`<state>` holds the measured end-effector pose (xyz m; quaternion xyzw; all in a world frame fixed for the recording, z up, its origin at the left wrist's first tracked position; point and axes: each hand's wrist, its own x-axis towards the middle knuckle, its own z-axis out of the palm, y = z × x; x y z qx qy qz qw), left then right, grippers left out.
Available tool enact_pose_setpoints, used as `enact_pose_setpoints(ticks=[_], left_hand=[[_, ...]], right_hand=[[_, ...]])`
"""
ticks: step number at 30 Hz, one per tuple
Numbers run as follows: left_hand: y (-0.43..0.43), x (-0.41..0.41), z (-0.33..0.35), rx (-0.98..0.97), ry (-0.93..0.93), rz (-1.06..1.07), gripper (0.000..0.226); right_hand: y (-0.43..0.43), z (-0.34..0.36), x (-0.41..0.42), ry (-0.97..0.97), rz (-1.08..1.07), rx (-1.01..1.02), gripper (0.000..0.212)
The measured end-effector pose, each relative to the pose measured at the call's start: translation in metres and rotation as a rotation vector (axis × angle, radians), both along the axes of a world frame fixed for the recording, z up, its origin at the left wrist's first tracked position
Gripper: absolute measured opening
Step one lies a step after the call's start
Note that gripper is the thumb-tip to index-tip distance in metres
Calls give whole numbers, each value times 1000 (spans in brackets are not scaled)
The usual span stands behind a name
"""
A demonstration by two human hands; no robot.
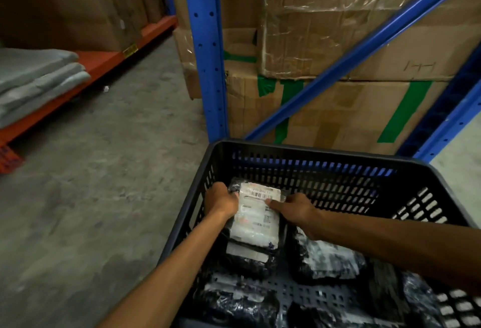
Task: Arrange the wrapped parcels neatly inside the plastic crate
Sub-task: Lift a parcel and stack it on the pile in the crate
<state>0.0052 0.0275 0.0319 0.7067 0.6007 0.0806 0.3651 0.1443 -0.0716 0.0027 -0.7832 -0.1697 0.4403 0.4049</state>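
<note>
While both hands' fingers grasp the labelled parcel [256,214], the crate [312,153] is cut off below.

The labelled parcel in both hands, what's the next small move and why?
Probably press the labelled parcel flat into the crate's far left corner. Both the left hand and right hand grip it above another parcel.

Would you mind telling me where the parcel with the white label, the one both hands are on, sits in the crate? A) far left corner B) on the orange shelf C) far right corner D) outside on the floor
A: the labelled parcel, held by the left hand and right hand, lies by the crate's far left corner.
</note>
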Motion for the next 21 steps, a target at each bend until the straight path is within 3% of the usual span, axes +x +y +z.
enact_pose_setpoints(ticks=[3,6,10,13,16,18,21], left_hand=[[-3,4,-8,116,201,-123,25],[-5,3,-17,161,308,-225,29],[1,-3,-13,88,300,-288,30],[-9,-9,-5,-15,234,-328,30],[-15,-12,7,-85,191,-381,38],[-19,-16,20,-18,257,-489,43],[-31,-28,48,76,460,-786,51]], right_hand=[[8,-18,-4,42,182,-68,41],[8,-30,3,-23,305,-111,64],[-2,-8,3,-101,506,-148,41],[-13,8,2,-155,609,-208,38],[-30,29,-12,-519,795,-266,65],[-47,38,-24,-786,902,-174,82],[-75,44,-39,-900,1080,6,84]])
